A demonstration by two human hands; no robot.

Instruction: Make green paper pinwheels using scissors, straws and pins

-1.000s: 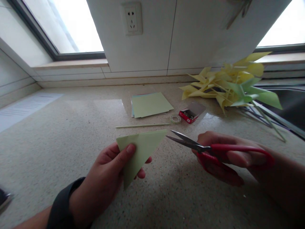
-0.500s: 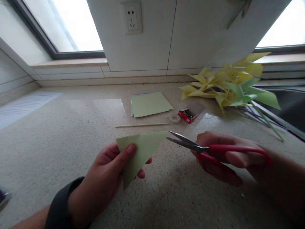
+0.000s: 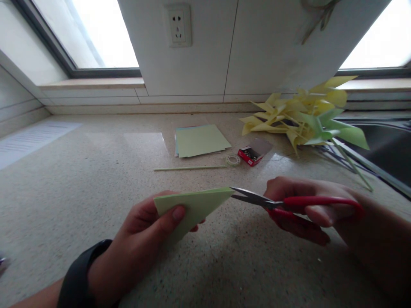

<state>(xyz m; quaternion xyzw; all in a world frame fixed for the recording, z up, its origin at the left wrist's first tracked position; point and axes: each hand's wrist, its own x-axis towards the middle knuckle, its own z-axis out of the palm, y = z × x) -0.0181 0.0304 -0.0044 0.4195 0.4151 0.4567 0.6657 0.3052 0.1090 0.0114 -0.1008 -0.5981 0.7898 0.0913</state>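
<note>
Between thumb and fingers, my left hand (image 3: 150,235) grips a folded triangle of light green paper (image 3: 195,207), held above the counter. The paper's narrow tip points right. My right hand (image 3: 308,209) has its fingers through the handles of red-handled scissors (image 3: 272,204). Their blades are slightly parted and reach the paper's right tip; whether the tip lies between them is hard to make out. Beyond my hands, a thin pale green stick (image 3: 189,168) lies beside a small roll of tape (image 3: 233,160).
A stack of coloured paper squares (image 3: 202,141) lies farther back. Right of it are a small red box of metal pins (image 3: 250,155) and several yellow and green paper pinwheels (image 3: 298,117). A sink (image 3: 385,141) borders the right side. A printed sheet (image 3: 35,139) lies far left.
The folded paper has tilted and dropped slightly, its tip shifting right and down to the scissors. The scissor blades have closed a little.
</note>
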